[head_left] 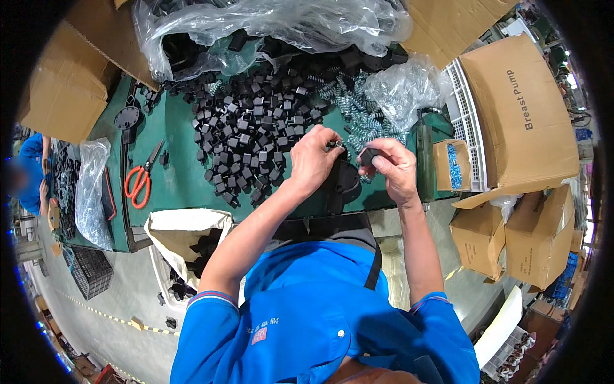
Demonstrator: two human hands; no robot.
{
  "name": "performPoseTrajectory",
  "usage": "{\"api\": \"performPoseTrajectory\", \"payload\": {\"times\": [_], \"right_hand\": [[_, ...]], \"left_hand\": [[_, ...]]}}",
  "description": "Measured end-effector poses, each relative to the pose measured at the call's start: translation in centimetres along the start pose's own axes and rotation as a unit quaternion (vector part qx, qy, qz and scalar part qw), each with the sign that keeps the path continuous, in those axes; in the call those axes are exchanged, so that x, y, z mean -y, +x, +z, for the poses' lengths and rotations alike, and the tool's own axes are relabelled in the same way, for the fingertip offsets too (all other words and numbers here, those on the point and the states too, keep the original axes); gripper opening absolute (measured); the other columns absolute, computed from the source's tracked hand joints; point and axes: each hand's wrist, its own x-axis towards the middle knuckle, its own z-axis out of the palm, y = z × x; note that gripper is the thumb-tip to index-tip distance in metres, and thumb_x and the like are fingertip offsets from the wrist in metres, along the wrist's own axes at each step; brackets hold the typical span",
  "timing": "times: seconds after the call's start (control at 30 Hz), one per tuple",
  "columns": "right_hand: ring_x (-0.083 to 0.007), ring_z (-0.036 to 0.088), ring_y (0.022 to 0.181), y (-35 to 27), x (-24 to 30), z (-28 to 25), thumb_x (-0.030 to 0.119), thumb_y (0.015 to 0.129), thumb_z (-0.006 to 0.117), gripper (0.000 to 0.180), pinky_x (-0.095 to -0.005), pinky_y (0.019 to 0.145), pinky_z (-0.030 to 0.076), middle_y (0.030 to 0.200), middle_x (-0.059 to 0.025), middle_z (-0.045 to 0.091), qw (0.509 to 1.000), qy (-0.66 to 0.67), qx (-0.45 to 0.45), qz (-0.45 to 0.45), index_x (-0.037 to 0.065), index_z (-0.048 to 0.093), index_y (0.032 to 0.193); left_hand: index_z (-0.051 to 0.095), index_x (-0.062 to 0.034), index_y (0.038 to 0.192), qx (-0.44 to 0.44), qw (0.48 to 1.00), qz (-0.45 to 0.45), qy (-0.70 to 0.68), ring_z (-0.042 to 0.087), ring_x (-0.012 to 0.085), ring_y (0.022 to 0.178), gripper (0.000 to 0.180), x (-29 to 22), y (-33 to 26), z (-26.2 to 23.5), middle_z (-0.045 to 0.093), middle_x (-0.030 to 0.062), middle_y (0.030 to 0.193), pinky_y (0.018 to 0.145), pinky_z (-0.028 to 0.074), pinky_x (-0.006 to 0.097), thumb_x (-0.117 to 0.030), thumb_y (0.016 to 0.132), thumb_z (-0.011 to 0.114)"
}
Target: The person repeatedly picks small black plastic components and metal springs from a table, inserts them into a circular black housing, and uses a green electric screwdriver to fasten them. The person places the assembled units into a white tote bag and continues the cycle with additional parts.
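The person wore a bright blue short-sleeved shirt (307,307) with a small red patch and pale lettering on the chest and a little round button near the front. Each sleeve (211,299) ended in a cuff edged with thin white and red stripes. A dark apron (332,232) with a black strap covered the front below the shirt, and both forearms were bare, with no gloves on either hand.

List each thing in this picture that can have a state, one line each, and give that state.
Left hand: pinching a small metal spring.
Right hand: gripping a small black block.
Red-handled scissors: closed, lying flat.
Clear plastic bag: open, crumpled.
Large cardboard box: flap open.
Small cardboard box: open, holding springs.
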Motion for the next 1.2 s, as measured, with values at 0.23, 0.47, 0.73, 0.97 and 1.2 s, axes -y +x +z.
{"api": "performPoseTrajectory", "payload": {"times": [0.23, 0.47, 0.73, 0.97, 1.2], "right_hand": [[-0.0109, 0.065, 0.071, 0.5, -0.4, 1.5, 0.005, 0.09, 0.065, 0.02, -0.0214, 0.057, 0.049, 0.095, -0.0041, 0.064, 0.995, -0.08, -0.062, 0.018, 0.0, 0.058, 0.108], [-0.006, 0.058, 0.062, 1.7, -2.7, 2.9, 0.003, 0.086, 0.069, 0.016, -0.0213, 0.054, 0.044, 0.081, -0.0008, 0.064, 0.977, -0.191, -0.097, -0.011, -0.001, 0.062, 0.099], [-0.0137, 0.062, 0.06, 1.8, -3.7, 4.2, 0.01, 0.082, 0.072, 0.021, -0.0282, 0.056, 0.048, 0.081, -0.0075, 0.066, 0.95, -0.255, -0.179, -0.004, 0.002, 0.061, 0.098], [-0.0323, 0.066, 0.072, 1.7, -3.6, 5.1, 0.015, 0.08, 0.072, 0.023, -0.0397, 0.061, 0.05, 0.089, -0.0123, 0.066, 0.841, -0.514, -0.166, -0.043, 0.004, 0.058, 0.095], [-0.0245, 0.059, 0.057, 0.7, -3.7, 5.4, 0.015, 0.079, 0.074, 0.022, -0.0359, 0.055, 0.046, 0.081, -0.0108, 0.065, 0.869, -0.446, -0.212, -0.037, 0.003, 0.061, 0.092]], "left_hand": [[0.068, -0.0077, 0.089, 0.026, 0.999, -0.024, 0.016, 0.063, 0.0267, 0.081, 0.019, -0.2, -0.8, -0.6, 0.061, 0.0079, 0.092, 0.072, 0.049, 0.037, -0.016, 0.074, 0.076], [0.067, -0.0063, 0.09, 0.02, 0.999, -0.024, 0.023, 0.063, 0.0277, 0.08, 0.021, 0.0, -0.6, -0.3, 0.062, 0.0087, 0.091, 0.069, 0.049, 0.038, -0.017, 0.073, 0.075], [0.068, -0.0061, 0.09, 0.021, 0.999, -0.039, 0.009, 0.063, 0.0277, 0.079, 0.021, 0.1, -0.6, -0.4, 0.062, 0.0091, 0.091, 0.069, 0.049, 0.038, -0.016, 0.072, 0.075], [0.066, -0.0042, 0.11, -0.017, 0.993, -0.09, -0.078, 0.067, 0.0262, 0.09, 0.036, -0.2, -2.1, -0.9, 0.065, 0.0131, 0.099, 0.077, 0.053, 0.035, -0.018, 0.077, 0.073], [0.064, 0.0055, 0.111, 0.148, 0.762, -0.376, -0.506, 0.065, 0.0153, 0.09, 0.029, 1.1, -2.7, -3.1, 0.069, 0.0093, 0.101, 0.083, 0.051, 0.029, -0.016, 0.091, 0.063]]}}
